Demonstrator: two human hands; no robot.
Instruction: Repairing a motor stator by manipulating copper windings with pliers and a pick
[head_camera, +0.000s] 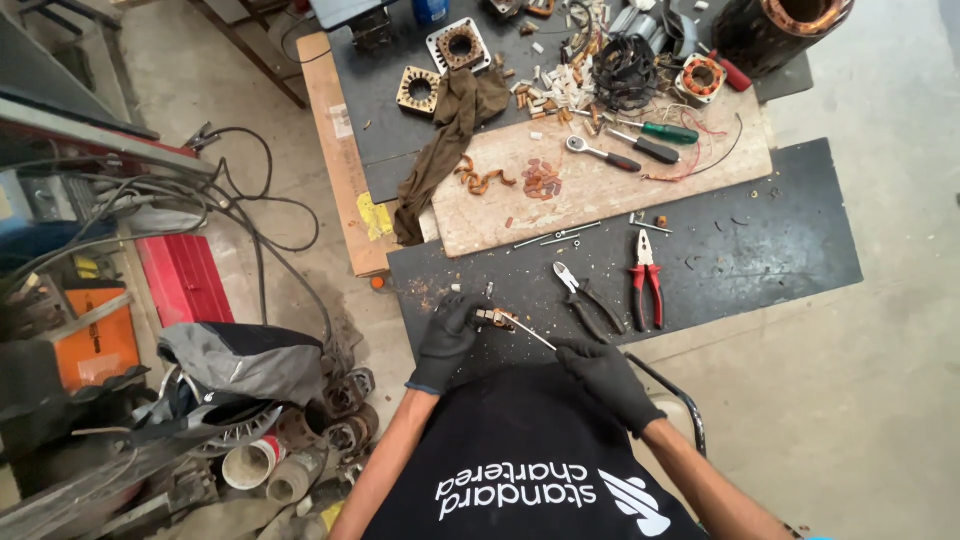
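item: small metal part, brownish and grey, held at the near edge of the dark bench top, just in front of the person's chest. its detail is too small to tell.

left hand: black glove, fingers closed around the small metal part.

right hand: black glove, closed on the near end of a thin metal rod; the rod's far tip touches the part.

packages, labels, signs:
- yellow patch, irregular, on the wooden board edge left of the bench.
- pale rectangular label further up the same board.
- red flat case on the floor at left.
- orange box below it, partly hidden.
- white print on the person's black shirt, seen upside down.

bench, other:
- side cutters with dark handles, just beyond the hands.
- red-handled pliers beside them.
- green-handled screwdriver and ratchet wrench on the pale plank.
- brown rag draped over the plank's left end.
- square stator cores at the far side.
- black cables looped on the floor.
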